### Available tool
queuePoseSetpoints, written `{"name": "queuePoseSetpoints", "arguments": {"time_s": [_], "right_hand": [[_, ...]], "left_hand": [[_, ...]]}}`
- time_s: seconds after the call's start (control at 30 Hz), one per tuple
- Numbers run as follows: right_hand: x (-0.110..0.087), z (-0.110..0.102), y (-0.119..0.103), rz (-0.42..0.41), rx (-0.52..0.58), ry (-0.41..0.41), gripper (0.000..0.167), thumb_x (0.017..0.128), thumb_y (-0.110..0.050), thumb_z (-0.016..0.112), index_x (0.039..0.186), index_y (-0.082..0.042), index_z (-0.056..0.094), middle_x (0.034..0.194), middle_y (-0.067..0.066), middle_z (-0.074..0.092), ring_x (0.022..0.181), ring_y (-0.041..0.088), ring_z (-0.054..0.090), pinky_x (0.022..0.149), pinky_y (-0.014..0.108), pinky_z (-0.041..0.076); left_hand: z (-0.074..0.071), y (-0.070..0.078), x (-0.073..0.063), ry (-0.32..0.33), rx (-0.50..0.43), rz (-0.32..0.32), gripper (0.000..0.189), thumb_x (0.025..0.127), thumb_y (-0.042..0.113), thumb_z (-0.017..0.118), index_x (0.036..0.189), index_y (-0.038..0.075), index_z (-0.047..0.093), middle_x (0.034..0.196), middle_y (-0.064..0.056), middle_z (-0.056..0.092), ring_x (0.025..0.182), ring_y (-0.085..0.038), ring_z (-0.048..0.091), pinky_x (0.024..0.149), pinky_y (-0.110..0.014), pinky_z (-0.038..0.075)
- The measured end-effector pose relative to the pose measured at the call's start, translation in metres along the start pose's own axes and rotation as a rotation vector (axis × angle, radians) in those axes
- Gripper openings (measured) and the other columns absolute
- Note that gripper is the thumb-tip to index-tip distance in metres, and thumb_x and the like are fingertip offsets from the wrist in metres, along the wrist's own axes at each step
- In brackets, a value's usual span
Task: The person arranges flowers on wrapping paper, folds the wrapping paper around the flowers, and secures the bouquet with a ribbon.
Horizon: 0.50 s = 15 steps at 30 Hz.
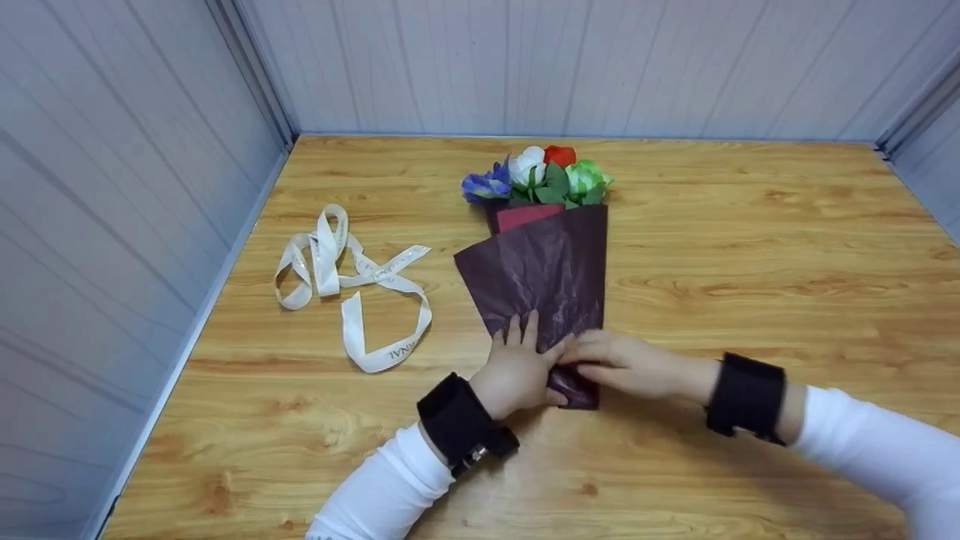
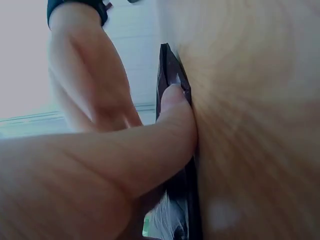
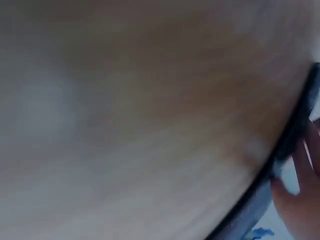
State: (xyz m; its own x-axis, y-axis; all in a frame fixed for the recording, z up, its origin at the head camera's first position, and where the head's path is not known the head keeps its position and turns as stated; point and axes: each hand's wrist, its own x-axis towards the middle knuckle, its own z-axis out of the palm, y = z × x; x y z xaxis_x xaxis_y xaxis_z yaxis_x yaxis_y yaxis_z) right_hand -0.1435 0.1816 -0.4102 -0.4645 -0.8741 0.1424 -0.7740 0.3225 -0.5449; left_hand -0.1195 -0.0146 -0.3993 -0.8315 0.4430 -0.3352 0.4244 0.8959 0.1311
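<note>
On the table (image 1: 772,300), white ribbon (image 1: 325,266) lies left of the bouquet (image 1: 553,244). The left hand (image 1: 516,373), spread on the dark wrapping (image 1: 562,289), partly hides it; whether the right hand (image 1: 630,365) pinches, I cannot tell.

A wood-grained table (image 1: 750,262) carries a dark-wrapped bouquet (image 1: 555,262) and, left of it, a looped white ribbon (image 1: 325,262), its print hardly legible.

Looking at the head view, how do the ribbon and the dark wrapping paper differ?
The ribbon is white with printed lettering; the wrapping paper is dark maroon.
The ribbon is a narrow strip in loose loops; the wrapping paper is broad, wrapped about the flowers.
The left hand and right hand touch the wrapping paper; the ribbon lies apart, untouched.
Both lie on the table.
</note>
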Motion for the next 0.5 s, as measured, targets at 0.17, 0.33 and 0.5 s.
{"name": "queuePoseSetpoints", "arguments": {"time_s": [0.17, 0.33, 0.5], "right_hand": [[0.032, -0.005, 0.025, 0.230, -0.156, -0.022, 0.033, 0.099, -0.018, 0.047, 0.127, -0.005, 0.056, 0.141, 0.022, 0.040, 0.130, 0.041, 0.036, 0.105, 0.057, 0.029], [0.064, -0.021, 0.049, 0.474, -0.278, -0.276, 0.056, 0.101, -0.042, 0.037, 0.151, -0.022, 0.025, 0.159, 0.015, 0.002, 0.143, 0.045, -0.004, 0.109, 0.067, 0.002], [0.096, -0.030, 0.066, 0.620, -0.296, -0.308, 0.065, 0.096, -0.057, 0.035, 0.152, -0.032, 0.015, 0.159, 0.012, -0.010, 0.143, 0.044, -0.012, 0.109, 0.067, -0.003]], "left_hand": [[-0.002, 0.000, 0.002, -0.030, 0.022, 0.029, 0.070, 0.086, 0.056, 0.057, 0.147, 0.038, 0.029, 0.156, -0.025, 0.009, 0.143, -0.043, 0.013, 0.112, -0.053, 0.022], [-0.002, 0.000, 0.002, -0.065, 0.018, 0.044, 0.069, 0.088, 0.055, 0.056, 0.147, 0.045, 0.023, 0.155, -0.028, 0.007, 0.143, -0.045, 0.009, 0.112, -0.056, 0.021], [-0.002, 0.000, 0.002, -0.069, 0.020, 0.037, 0.069, 0.087, 0.056, 0.055, 0.147, 0.046, 0.022, 0.155, -0.027, 0.008, 0.142, -0.045, 0.011, 0.112, -0.056, 0.022]]}}
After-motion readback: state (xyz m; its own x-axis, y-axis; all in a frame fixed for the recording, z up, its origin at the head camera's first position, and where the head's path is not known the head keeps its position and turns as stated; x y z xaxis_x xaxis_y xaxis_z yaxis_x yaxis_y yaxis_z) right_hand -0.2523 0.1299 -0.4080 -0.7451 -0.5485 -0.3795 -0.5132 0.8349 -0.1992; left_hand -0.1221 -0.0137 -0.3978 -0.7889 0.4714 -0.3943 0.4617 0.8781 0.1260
